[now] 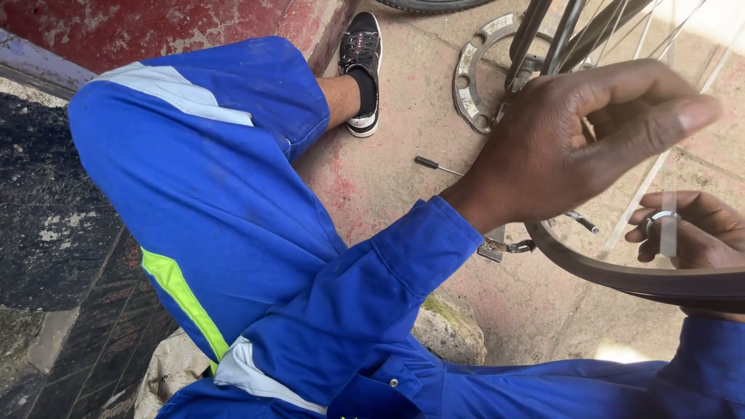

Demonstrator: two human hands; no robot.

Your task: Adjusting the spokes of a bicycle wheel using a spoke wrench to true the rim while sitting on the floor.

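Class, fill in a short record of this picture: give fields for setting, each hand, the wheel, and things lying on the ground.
Setting: person in blue overalls seated on a concrete floor
Left hand: left hand raised against the spokes, fingers curled
Right hand: right hand behind the wheel rim, pinching a small silver part
Ground: screwdriver, round metal ring with holes
Footwear: black shoe

packages: none in view | labels: none in view | signs: none in view | screens: none in view
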